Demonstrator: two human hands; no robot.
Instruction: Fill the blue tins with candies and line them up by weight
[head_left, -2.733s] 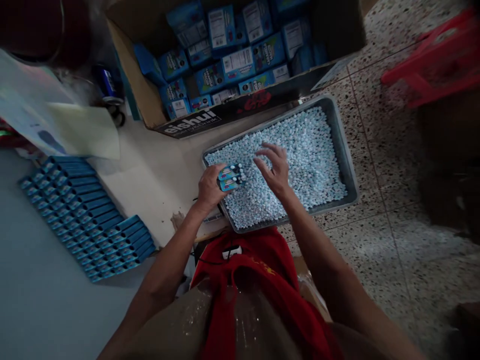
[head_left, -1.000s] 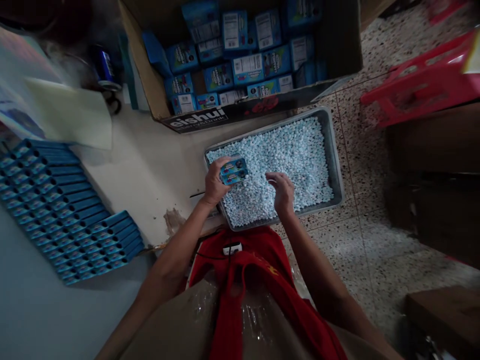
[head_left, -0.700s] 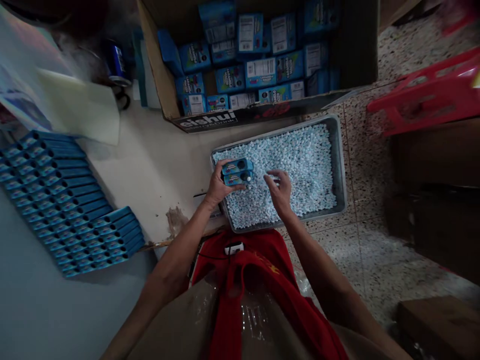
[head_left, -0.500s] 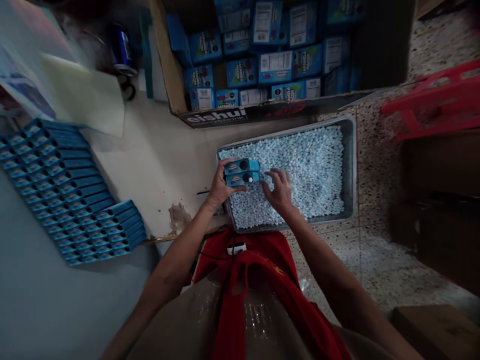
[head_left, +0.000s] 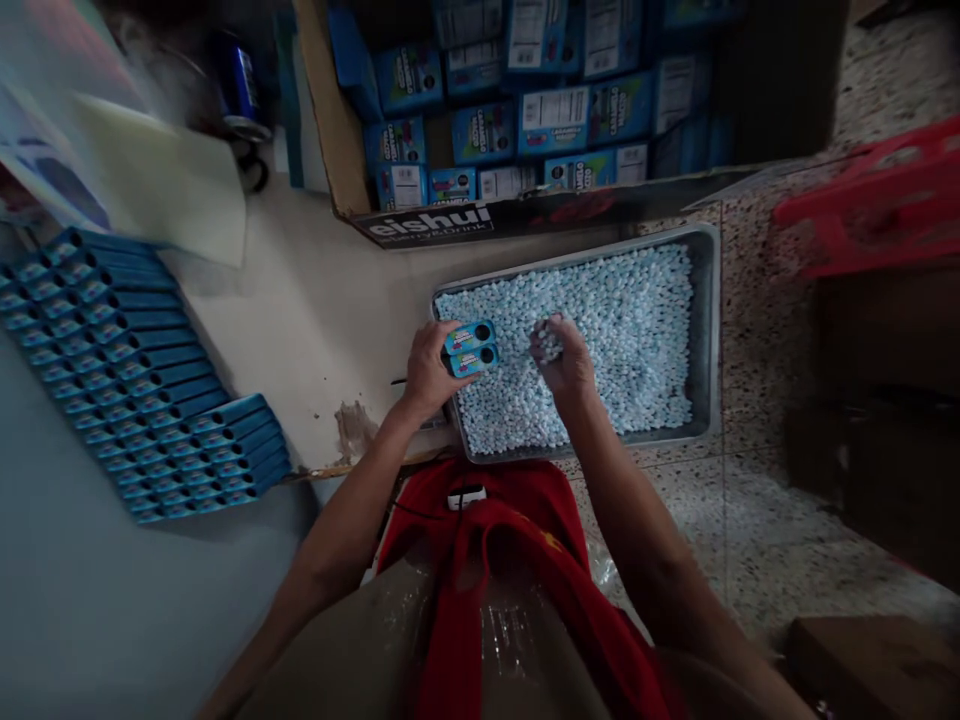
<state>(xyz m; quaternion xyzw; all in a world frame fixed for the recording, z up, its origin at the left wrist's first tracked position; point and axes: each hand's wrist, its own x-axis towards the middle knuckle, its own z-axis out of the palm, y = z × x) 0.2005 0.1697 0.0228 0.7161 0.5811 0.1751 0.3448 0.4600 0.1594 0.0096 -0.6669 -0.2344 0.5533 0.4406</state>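
Observation:
My left hand (head_left: 430, 366) grips two small blue candy boxes (head_left: 472, 360), stacked side by side, each with a dark round hole in the face turned up. They are over the left end of a metal tray (head_left: 709, 330) filled with pale blue and white candies (head_left: 630, 340). Just right of the boxes, my right hand (head_left: 566, 360) is curled above the tray, with several candies showing among its fingers. The hand and the boxes do not touch.
A cardboard carton (head_left: 427, 222) holding several larger blue boxes (head_left: 555, 118) stands behind the tray. At left lies a stepped stack of small blue boxes (head_left: 150, 400). A blue can (head_left: 238, 85) and a pale yellow sheet (head_left: 169, 180) are at upper left; a red plastic item (head_left: 877, 200) is at right.
My right hand has moved away from the boxes to the right and curled around candies. The boxes have shifted slightly left, their flaps no longer sticking out, and the white spot at one hole is gone.

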